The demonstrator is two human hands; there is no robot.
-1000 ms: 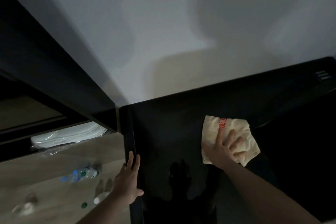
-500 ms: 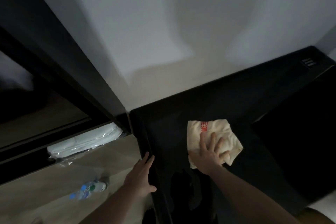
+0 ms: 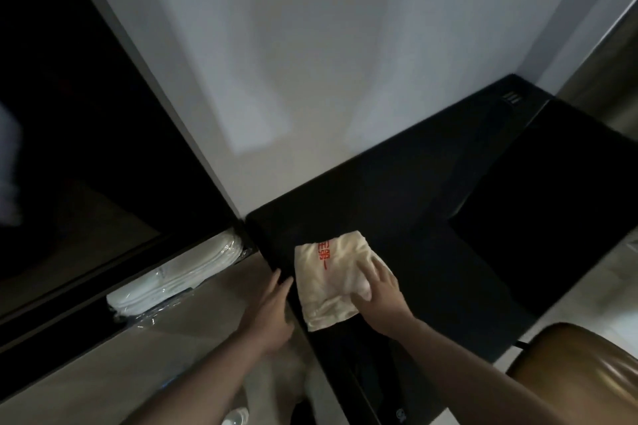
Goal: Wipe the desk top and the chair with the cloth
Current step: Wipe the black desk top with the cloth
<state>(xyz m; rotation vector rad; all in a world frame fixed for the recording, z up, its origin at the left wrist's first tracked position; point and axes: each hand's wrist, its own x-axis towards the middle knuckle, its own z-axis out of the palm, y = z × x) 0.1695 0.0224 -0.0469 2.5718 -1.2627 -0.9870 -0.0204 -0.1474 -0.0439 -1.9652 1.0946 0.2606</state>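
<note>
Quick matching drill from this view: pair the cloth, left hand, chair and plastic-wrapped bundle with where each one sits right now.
Things:
1. cream cloth with red print
2. left hand
3. brown padded chair
4. white plastic-wrapped bundle

Places:
A. lower right corner of the view
B. flat on the black desk top, under the right hand
C. on the shelf left of the desk
D. on the desk's left edge

Pairs: 1-B, 2-D, 3-A, 4-C

Dim room, soft light patches on wall (image 3: 310, 62), motion blur, wide-angle edge bending

One cloth (image 3: 328, 281), one chair (image 3: 583, 369), two hands.
</note>
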